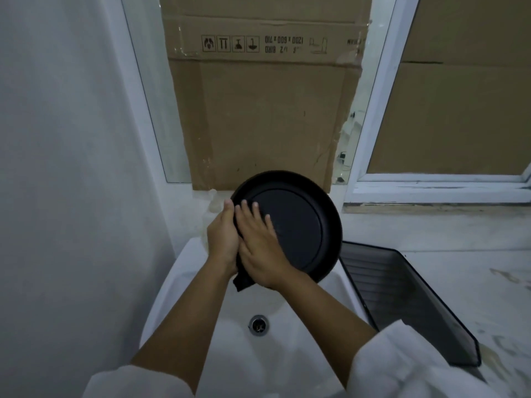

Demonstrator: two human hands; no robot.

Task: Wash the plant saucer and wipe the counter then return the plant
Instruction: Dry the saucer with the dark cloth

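Note:
A round black plant saucer (pixel 298 225) is held tilted above the back of a white sink (pixel 230 354), its inner face turned toward me. My left hand (pixel 222 239) grips the saucer's left rim from behind. My right hand (pixel 260 248) lies flat on the saucer's inner face at its left side, fingers spread. A dark cloth (pixel 240 281) pokes out under my right palm at the saucer's lower left edge. The plant is out of view.
A dark ribbed drying tray (pixel 408 300) lies on the pale counter (pixel 459 242) right of the sink. The sink drain (pixel 259 325) sits below my arms. Cardboard (pixel 264 110) covers the window behind; a white wall (pixel 71 168) stands close on the left.

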